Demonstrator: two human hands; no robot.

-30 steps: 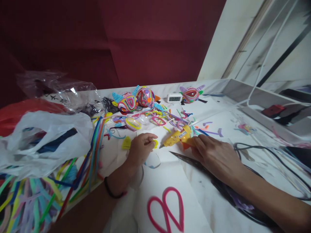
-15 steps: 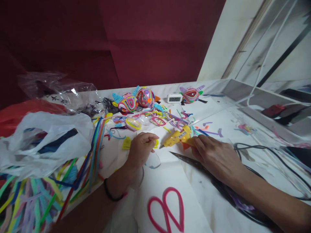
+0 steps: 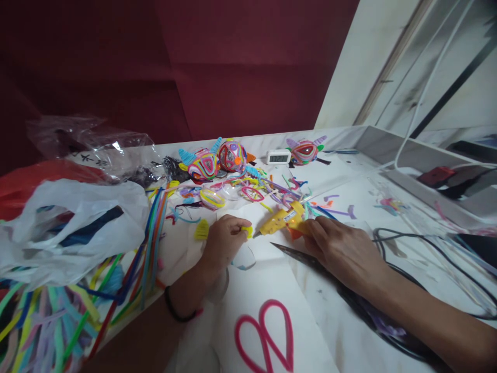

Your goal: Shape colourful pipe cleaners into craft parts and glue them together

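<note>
My right hand [image 3: 334, 243] is closed round the handle of a yellow hot glue gun [image 3: 281, 220], its nozzle pointing left and down. Between thumb and fingers of my left hand [image 3: 225, 235] is a small yellow pipe cleaner piece [image 3: 247, 231], close to the nozzle tip; whether they touch I cannot tell. Just left of that hand lies a yellow fan-shaped piece [image 3: 202, 230]. A clear plastic piece [image 3: 244, 257] rests on the white paper [image 3: 272, 280] below my fingers. Dark pointed scissors [image 3: 295, 253] lie under my right wrist. Two pink pipe cleaner loops [image 3: 266, 334] sit nearer to me.
Several decorated colourful balls [image 3: 233, 155] stand at the back beside a white digital clock [image 3: 278, 157]. Scattered pipe cleaner scraps [image 3: 267, 189] lie before them. At left are a white plastic bag [image 3: 116, 202] and a pipe cleaner heap [image 3: 50, 321]. A black cable [image 3: 415, 235] curves at right.
The yellow piece in my left hand has turned slightly, and more of it shows at the fingertips. The glue gun has shifted very slightly left.
</note>
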